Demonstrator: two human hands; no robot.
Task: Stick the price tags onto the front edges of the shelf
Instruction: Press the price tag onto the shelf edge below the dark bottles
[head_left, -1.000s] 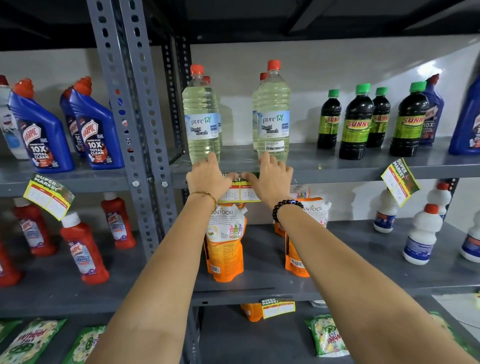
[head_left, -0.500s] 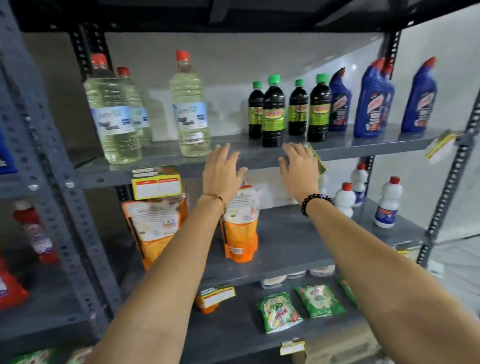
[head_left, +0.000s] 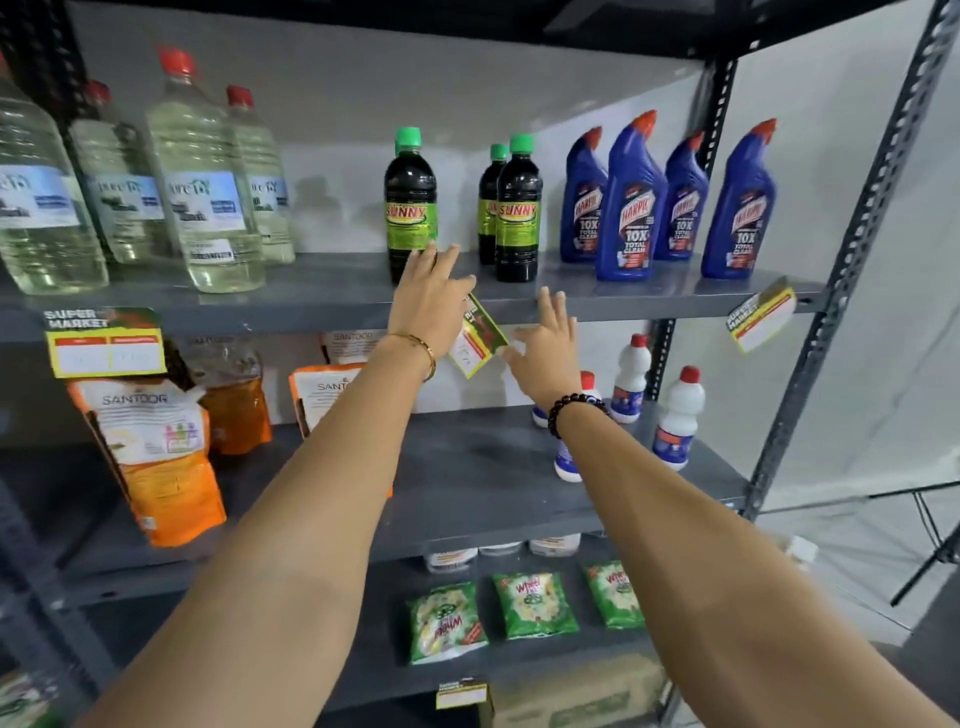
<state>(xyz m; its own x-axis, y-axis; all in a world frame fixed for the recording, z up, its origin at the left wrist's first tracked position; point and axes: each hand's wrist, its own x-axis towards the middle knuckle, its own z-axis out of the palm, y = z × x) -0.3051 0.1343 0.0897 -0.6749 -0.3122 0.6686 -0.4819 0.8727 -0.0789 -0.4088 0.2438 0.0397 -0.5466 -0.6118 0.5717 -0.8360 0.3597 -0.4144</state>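
A tilted yellow and green price tag (head_left: 479, 340) hangs from the front edge of the grey upper shelf (head_left: 623, 304), below the dark Sunny bottles (head_left: 410, 208). My left hand (head_left: 428, 306) lies over the shelf edge just left of this tag, fingers spread and empty. My right hand (head_left: 545, 351) is open just right of the tag, its thumb close to the tag's lower corner. A straight price tag (head_left: 106, 345) is stuck on the same edge at the far left. Another tilted tag (head_left: 761, 314) hangs at the right end.
Clear bleach bottles (head_left: 202, 192) stand upper left, blue Harpic bottles (head_left: 631, 202) upper right. Orange Santoor pouches (head_left: 156, 457) and white bottles (head_left: 678, 415) fill the middle shelf. Green Wheel sachets (head_left: 532, 603) lie lower down, with a small tag (head_left: 461, 693) below. A slotted upright (head_left: 852, 249) stands at right.
Both hands left the straight tag under the bleach bottles and moved right along the shelf edge to the tilted tag below the Sunny bottles. My view turned right with them.
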